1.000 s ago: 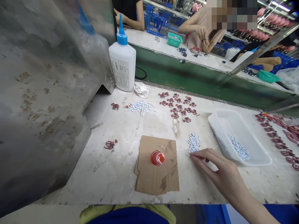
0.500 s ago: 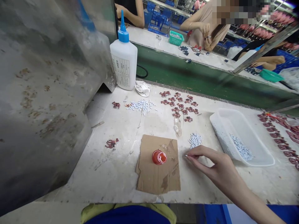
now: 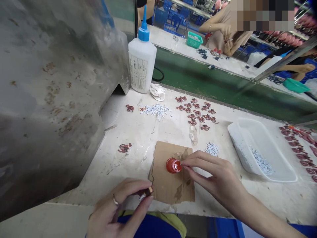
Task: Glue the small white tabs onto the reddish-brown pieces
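My left hand (image 3: pixel 116 206) is at the front edge of the table, thumb and finger closed on a small brown figurine (image 3: pixel 148 191) with a tan end; a pale bit shows below it. My right hand (image 3: pixel 218 173) is pinched at the rim of a red cap (image 3: pixel 170 165) with glossy liquid in it. A tiny white piece was in that pinch earlier; now the fingertips mostly hide it. The cap rests on a piece of cardboard (image 3: pixel 164 193). Just behind my right hand lies a small pile of pale blue-white pieces (image 3: pixel 211 148).
A glue bottle (image 3: pixel 142 64) stands at the back left near a metal housing (image 3: pixel 61 89). Several brown figurines (image 3: pixel 196 113) lie at the back, two more at left. A larger pile of pale pieces (image 3: pixel 158 110) sits between. At right is a white tray (image 3: pixel 264 145). Co-workers sit opposite.
My left hand has come into view with the figurine. My right hand has moved left, from beside the cardboard to the red cap. The view has shifted slightly.
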{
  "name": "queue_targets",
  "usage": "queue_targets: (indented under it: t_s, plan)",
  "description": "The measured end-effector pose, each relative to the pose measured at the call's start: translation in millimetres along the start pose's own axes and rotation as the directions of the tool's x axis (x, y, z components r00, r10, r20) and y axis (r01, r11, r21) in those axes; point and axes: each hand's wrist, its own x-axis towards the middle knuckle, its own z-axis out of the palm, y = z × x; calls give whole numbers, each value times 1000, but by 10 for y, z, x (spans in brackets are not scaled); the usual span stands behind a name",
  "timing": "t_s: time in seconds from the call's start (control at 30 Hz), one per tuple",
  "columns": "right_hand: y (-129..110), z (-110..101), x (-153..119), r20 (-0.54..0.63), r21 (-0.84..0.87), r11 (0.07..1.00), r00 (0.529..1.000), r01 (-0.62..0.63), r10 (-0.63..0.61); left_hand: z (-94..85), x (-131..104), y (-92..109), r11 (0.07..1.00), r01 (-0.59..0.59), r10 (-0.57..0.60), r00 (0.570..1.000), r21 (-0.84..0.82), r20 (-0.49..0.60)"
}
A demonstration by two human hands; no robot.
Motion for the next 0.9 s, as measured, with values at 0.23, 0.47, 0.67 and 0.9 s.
queue_targets:
  t_s: [0.23, 0.47, 0.67, 0.9]
  plan:
    - [-23, 2, -38, -52, 32, 999, 999, 6, -4, 60, -15, -40, 999, -3, 4, 1000, -32, 7]
    - [-365, 109, -58, -142, 342, 940, 988, -16, 69, 159, -33, -11, 996, -38, 40, 999, -84, 31]
    - [-434, 221, -28, -102, 489, 872, 992, -15, 75, 173, 8, 17, 994, -57, 65, 994, -96, 85]
    - [-389, 251, -55, -77, 454, 891, 996, 0, 39, 148, 41, 48, 994, -93, 98, 989, -52, 114]
